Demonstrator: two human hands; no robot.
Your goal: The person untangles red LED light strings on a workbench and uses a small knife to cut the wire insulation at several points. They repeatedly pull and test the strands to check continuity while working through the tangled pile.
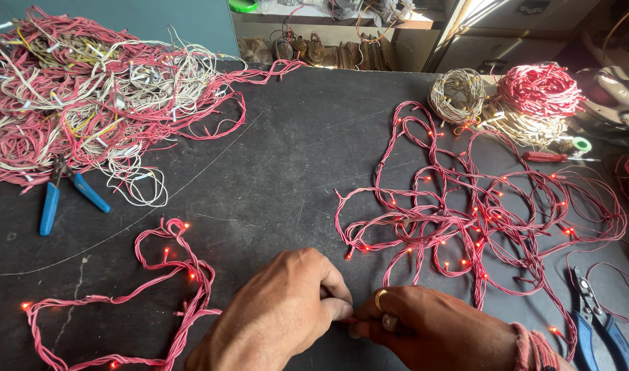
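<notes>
Your left hand [280, 312] and right hand [424, 330] meet at the near edge of the black table [287, 151], fingertips pressed together, both pinching one spot on the red light string [459, 227]. What's under the fingertips is hidden, so I can't tell if it's a bulb or a joint.

String runs both ways from the pinch: a lit loop to your left [170, 275], and the bigger lit tangle to your right, spread loose across the table.

Risks as I see them:
- String is lit, so likely live. Bare copper at the pinch point means a shock or a short.
- Pull hard and the right-side tangle may tighten into knots or snag the black-handled cutter [600, 316] lying on its trailing wire.
- Thin wire could snap at a bulb.

Further out: blue-handled pliers [60, 196] by the big heap of red and white wire [87, 89] far left. Far right, wound coils, one red [540, 89], one pale [457, 93], plus a red screwdriver [545, 156] and a tape roll [581, 144].
</notes>
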